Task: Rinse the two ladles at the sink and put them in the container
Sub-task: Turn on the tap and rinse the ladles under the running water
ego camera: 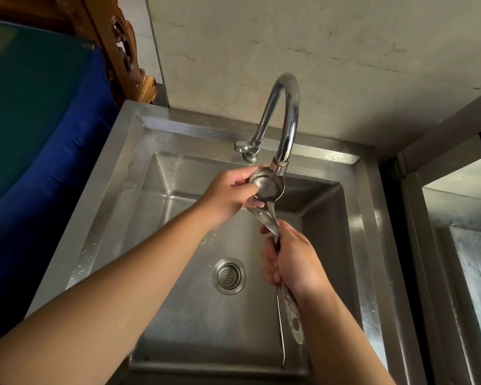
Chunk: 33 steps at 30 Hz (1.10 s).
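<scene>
Two steel ladles are held together over the sink (114, 190). My right hand (295, 262) is closed around both handles; a patterned handle (292, 309) and a thin plain handle (281, 329) stick out below it. The upper ladle's bowl (270, 184) sits directly under the tap's spout (279, 165), with water in it. My left hand (228, 195) grips that bowl's left rim, thumb on its edge. The second ladle's bowl (264, 216) lies just beneath, partly hidden by my left hand. No container is in view.
The curved chrome tap (286, 112) rises from the sink's back rim, its valve handle (242, 147) to the left. A drain strainer (229, 275) sits in the basin floor. A blue and green cover (39, 120) lies left; another steel surface (461, 218) stands right.
</scene>
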Each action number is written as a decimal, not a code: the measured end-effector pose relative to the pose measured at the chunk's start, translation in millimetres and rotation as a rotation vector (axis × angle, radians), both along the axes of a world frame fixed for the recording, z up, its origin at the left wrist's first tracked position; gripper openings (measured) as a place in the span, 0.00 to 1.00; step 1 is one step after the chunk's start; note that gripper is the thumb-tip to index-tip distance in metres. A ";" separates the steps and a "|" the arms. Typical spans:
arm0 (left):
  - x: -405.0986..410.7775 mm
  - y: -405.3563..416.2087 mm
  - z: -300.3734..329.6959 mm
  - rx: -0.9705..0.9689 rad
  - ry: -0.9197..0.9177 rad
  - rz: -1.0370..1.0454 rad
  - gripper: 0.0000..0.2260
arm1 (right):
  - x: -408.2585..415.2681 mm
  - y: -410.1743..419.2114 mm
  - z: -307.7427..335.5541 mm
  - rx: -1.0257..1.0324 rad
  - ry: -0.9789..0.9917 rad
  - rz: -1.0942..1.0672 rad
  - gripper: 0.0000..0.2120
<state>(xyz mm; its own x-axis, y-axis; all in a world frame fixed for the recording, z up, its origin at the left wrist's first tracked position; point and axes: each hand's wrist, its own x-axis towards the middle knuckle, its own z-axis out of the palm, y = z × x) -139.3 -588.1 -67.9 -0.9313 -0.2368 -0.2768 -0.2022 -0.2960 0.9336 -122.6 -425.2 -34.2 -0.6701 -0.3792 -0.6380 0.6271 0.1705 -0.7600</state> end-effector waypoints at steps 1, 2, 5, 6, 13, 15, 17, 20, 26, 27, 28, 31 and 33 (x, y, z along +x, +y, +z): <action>2.4 -0.4 0.7 0.063 0.002 -0.030 0.25 | 0.8 0.2 -0.7 -0.013 -0.008 -0.005 0.15; 5.1 -0.5 1.7 0.124 0.001 -0.049 0.26 | 1.6 -0.3 -1.1 -0.022 -0.014 -0.009 0.15; 10.4 0.1 4.4 0.252 -0.022 -0.073 0.28 | 3.4 -2.4 -2.3 -0.039 -0.023 -0.010 0.14; 11.0 0.8 4.3 0.272 -0.029 -0.075 0.28 | 3.7 -2.5 -2.9 -0.041 -0.031 -0.012 0.14; 6.9 6.9 -1.1 0.212 -0.124 0.029 0.24 | 11.0 -1.8 -8.2 -0.045 0.001 0.032 0.13; 3.8 9.9 -2.6 0.104 -0.186 0.074 0.24 | 14.8 -1.9 -11.7 -0.019 0.039 0.058 0.15; 0.9 12.6 -4.0 -0.007 -0.218 0.121 0.20 | 18.8 -2.7 -14.5 0.006 0.048 0.060 0.15; -4.0 15.6 -4.8 -0.142 -0.182 0.180 0.11 | 22.2 -4.2 -16.1 0.016 0.039 0.032 0.13; -9.6 12.3 0.6 -0.163 -0.122 0.207 0.04 | 15.2 -4.5 -9.0 0.006 0.032 -0.029 0.13; -10.7 11.5 1.6 -0.120 -0.110 0.200 0.06 | 13.9 -4.5 -7.4 -0.001 0.056 -0.032 0.14; -11.0 10.6 3.3 -0.072 -0.105 0.193 0.09 | 13.0 -4.6 -6.1 -0.003 0.085 -0.031 0.15; -8.8 8.0 6.1 0.015 -0.123 0.137 0.17 | 9.9 -4.8 -2.9 0.028 0.143 -0.025 0.14; -5.4 5.0 4.3 0.078 -0.124 0.083 0.22 | 8.4 -4.0 -1.6 0.040 0.154 -0.016 0.14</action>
